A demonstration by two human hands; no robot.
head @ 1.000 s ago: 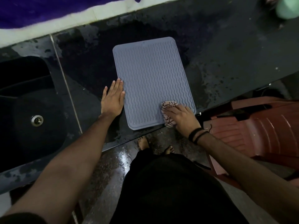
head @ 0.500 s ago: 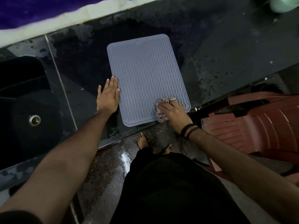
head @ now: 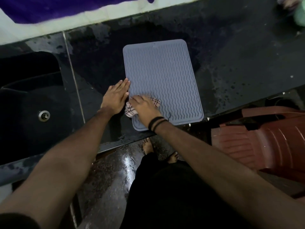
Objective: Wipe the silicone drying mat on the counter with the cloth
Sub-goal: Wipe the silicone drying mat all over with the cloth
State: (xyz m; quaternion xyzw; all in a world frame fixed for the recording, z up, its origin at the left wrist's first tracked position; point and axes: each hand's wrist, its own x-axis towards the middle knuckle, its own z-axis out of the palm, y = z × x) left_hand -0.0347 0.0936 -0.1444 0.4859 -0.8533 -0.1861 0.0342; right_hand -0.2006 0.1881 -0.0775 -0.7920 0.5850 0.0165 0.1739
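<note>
A grey silicone drying mat [head: 162, 75] with wavy ridges lies on the dark counter [head: 239, 55]. My left hand [head: 115, 97] lies flat with straight fingers on the counter, its fingertips on the mat's left edge. My right hand [head: 143, 107] presses a checked pink-and-white cloth [head: 156, 102] onto the mat's near left part, close beside my left hand. The cloth bunches out on both sides of the hand. Two black bands circle my right wrist.
A dark sink [head: 33, 103] with a metal drain [head: 43, 115] sits left of the mat. A red-brown plastic chair [head: 264, 146] stands at the right below the counter edge. A pale green object [head: 299, 12] is at the far right corner. My bare feet [head: 147, 146] stand on a wet floor.
My right hand has slid the cloth leftward across the mat's near part, from its right corner to beside my left hand. My left hand has kept its place on the mat's edge.
</note>
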